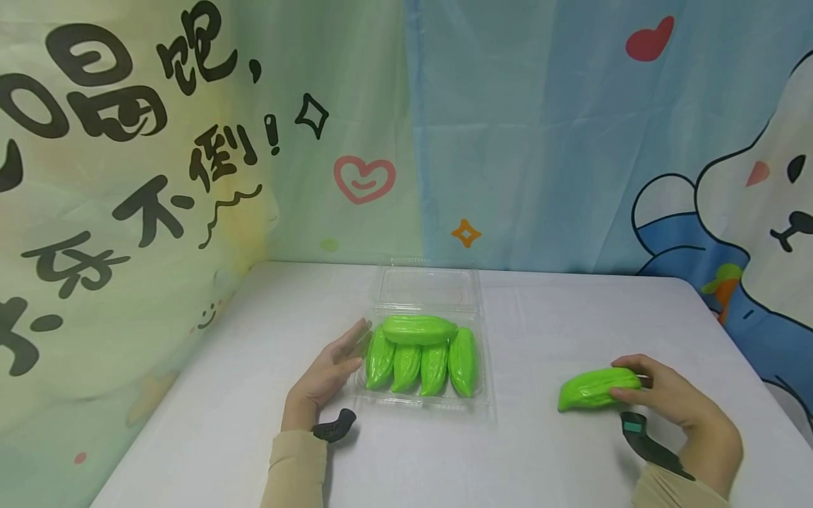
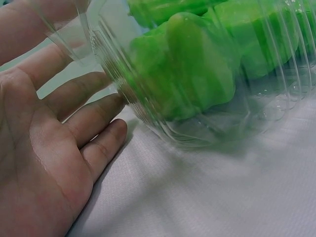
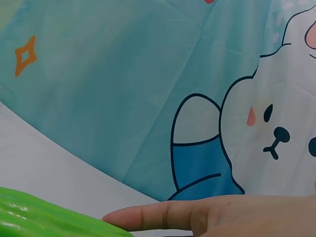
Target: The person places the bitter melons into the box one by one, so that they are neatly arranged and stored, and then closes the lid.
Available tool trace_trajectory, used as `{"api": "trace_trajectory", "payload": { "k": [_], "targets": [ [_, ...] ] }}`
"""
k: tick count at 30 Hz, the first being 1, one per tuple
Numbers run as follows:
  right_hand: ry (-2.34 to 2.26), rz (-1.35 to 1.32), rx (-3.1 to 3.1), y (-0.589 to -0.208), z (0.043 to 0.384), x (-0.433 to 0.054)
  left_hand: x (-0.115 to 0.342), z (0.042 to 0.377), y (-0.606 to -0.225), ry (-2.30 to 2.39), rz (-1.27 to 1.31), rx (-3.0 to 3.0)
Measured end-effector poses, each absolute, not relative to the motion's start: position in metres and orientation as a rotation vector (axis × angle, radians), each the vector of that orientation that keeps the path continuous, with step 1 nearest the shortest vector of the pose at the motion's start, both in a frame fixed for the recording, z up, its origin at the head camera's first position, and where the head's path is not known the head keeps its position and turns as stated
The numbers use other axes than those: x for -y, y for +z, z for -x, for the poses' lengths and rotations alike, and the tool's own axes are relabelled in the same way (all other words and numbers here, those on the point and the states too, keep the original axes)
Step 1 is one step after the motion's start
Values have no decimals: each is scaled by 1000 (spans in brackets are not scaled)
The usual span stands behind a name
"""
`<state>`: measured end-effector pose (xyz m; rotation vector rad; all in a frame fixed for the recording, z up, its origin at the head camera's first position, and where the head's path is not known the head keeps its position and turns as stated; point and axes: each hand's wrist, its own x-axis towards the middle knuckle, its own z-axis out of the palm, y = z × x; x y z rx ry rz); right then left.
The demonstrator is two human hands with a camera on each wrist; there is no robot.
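Near the middle of the table in the head view, a clear plastic clamshell box point(image 1: 419, 400) has its lid point(image 1: 430, 288) folded back. Several bright green, ridged, glossy gourds point(image 1: 380, 360) are inside: a row stands side by side, with one gourd point(image 1: 419, 329) lying crosswise over their far ends. My left hand point(image 1: 327, 372) is at the box's left wall, its fingers extended and fingertips right at the plastic in the left wrist view. Off to the right, my right hand point(image 1: 667, 395) pinches another green gourd point(image 1: 591, 389) by its right end, between thumb and fingers.
A white cloth point(image 1: 527, 451) covers the table. Printed curtains point(image 1: 508, 141) rise behind its back edge and along the left side. Each wrist carries a dark camera strap, as on the left wrist point(image 1: 336, 426).
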<state>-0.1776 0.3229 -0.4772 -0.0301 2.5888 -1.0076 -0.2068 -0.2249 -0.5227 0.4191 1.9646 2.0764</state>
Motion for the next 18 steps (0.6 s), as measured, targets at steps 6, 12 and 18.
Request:
{"api": "trace_trajectory", "payload": {
  "k": [6,12,18],
  "targets": [
    [-1000,49,-2618,-478,179,-318,226,207,-523,2075,-450,-1958],
    [-957,73,-2612,-480,181,-318,225,207,-522,2087,-478,-1931],
    [-949,82,-2604,-479,183,-315,226,207,-523,2103,-515,-1901]
  ]
}}
